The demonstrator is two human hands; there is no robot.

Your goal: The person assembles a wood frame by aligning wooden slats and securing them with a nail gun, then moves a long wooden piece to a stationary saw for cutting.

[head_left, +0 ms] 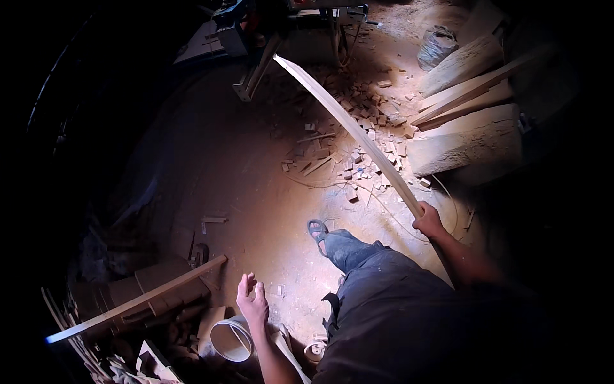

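Note:
A long, pale wooden board (348, 121) slants from the upper middle down to my right side, its far end raised toward the machine. My right hand (430, 219) is wrapped round it near its lower part, and the board's near end runs on past my forearm beside my leg. My left hand (252, 299) hangs free over the floor with nothing in it, fingers loosely bent and the thumb apart. Just below that hand stands a white bucket (220, 339) with a stick inside.
Wood offcuts (377, 118) are heaped on the dusty floor ahead. Thick logs and planks (470, 137) lie at the right, near a grey sack (437, 48). A long wooden strip (137, 299) rests over piled wood at lower left. A cable (391, 214) crosses the floor.

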